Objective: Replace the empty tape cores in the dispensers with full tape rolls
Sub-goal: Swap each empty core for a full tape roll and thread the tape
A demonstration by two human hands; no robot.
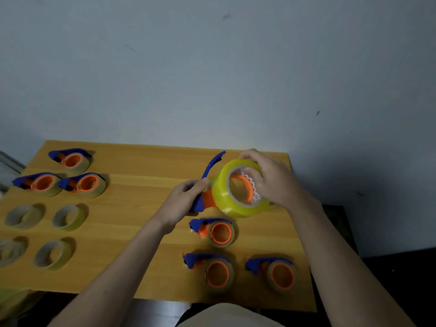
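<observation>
Above the far middle of the wooden table (pixel 141 256), my left hand (pixel 186 199) grips the blue and orange tape dispenser (pixel 205 199) by its handle. A full yellow tape roll (pixel 238 194) sits around the dispenser's orange hub. My right hand (pixel 271 180) holds that roll, with fingers curled over its top edge and into its core. The dispenser's blue blade arm (pixel 213 162) sticks up and away from me.
Three dispensers (pixel 217 232) (pixel 212 271) (pixel 276 272) lie at the near right and three more (pixel 70 159) (pixel 37 182) (pixel 85 182) at the far left. Several loose tape rings (pixel 68 217) (pixel 53 254) lie at the left. More yellow rolls (pixel 14 300) sit beyond the near left corner.
</observation>
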